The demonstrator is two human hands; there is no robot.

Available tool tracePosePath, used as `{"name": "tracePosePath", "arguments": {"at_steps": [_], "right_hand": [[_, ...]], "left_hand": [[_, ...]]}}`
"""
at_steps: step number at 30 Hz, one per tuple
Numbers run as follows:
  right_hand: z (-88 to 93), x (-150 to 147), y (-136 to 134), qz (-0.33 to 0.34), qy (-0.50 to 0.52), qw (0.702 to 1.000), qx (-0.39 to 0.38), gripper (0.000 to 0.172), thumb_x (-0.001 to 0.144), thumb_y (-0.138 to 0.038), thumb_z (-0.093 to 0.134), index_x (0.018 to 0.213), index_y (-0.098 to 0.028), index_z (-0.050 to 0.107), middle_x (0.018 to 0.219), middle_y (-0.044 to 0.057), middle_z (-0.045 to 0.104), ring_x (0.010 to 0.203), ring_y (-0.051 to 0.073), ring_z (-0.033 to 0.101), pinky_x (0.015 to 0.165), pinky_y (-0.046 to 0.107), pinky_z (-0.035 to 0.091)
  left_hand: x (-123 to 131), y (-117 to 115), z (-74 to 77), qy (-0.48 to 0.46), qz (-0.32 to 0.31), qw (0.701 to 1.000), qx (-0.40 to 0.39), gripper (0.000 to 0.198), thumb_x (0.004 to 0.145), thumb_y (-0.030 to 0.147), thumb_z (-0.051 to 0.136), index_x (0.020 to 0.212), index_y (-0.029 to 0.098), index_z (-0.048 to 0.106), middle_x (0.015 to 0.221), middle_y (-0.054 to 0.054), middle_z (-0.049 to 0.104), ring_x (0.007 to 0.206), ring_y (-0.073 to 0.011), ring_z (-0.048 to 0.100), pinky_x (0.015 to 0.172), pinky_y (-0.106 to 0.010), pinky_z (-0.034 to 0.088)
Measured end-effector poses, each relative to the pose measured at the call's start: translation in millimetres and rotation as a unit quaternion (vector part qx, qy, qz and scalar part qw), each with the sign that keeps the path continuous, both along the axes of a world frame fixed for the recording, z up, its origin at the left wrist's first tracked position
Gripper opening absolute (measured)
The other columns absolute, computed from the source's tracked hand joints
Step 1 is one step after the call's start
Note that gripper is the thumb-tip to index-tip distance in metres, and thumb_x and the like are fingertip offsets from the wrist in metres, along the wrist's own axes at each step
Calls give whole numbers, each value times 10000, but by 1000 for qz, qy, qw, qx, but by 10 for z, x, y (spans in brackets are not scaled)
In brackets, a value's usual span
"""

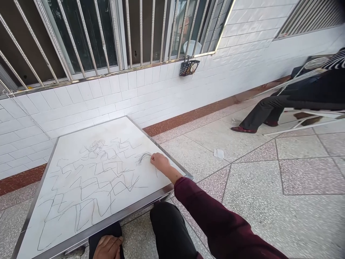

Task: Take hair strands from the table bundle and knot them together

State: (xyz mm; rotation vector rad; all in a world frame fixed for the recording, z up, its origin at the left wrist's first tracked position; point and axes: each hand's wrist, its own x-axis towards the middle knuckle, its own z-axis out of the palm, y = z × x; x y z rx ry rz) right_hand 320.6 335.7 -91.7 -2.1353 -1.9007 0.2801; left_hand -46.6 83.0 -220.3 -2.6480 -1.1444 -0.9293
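My right hand [161, 162] reaches over the right side of the low white table [151, 187]. Its fingers are pinched on a small bundle of thin dark strands [144, 157], whose loose ends fan out to the left. Many bent, zigzag strands [104, 181] of the same thin dark sort lie spread over the tabletop, with a denser tangle [94, 147] toward the back. Whether they are wire or hair I cannot tell. Down by the table's front edge, my left hand [107, 247] rests on my left knee with its fingers curled together. Anything inside it is hidden.
A metal rim [107, 221] edges the table, which stands by a white tiled wall [107, 95]. Barred windows [105, 36] and a hanging black patterned basket [188, 67] are above. A seated person [272, 104] is at right. A white scrap [219, 153] lies on the floor.
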Motion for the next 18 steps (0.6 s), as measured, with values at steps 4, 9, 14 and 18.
{"name": "tracePosePath", "arguments": {"at_steps": [4,9,14,18], "right_hand": [[7,33,-55,3,7,1000,0,105,886,-214,538,880,-191,641,980,66,631,945,190,571,703,266,368],[40,80,-64,-3,16,1000,12,151,936,-257,499,937,-193,636,1050,72,623,989,189,565,712,267,370],[51,73,15,6,19,1000,13,152,940,-253,507,959,-191,644,1070,75,620,1013,190,559,730,264,377],[-13,11,63,30,19,999,3,125,926,-256,547,977,-208,650,1066,61,616,1046,192,542,746,263,391]], "left_hand": [[-58,30,85,43,-46,998,-8,344,884,78,415,1096,175,668,840,-74,735,767,-174,702,721,-288,571],[-101,24,110,65,-51,997,-8,336,855,68,446,1105,153,654,869,-77,736,797,-175,699,747,-284,568],[-68,7,153,54,-46,997,-17,345,854,57,434,1116,152,639,869,-70,734,792,-168,691,755,-281,559],[-22,-9,216,28,-41,999,-21,329,877,69,419,1108,155,638,859,-71,731,783,-171,691,749,-282,554]]}}
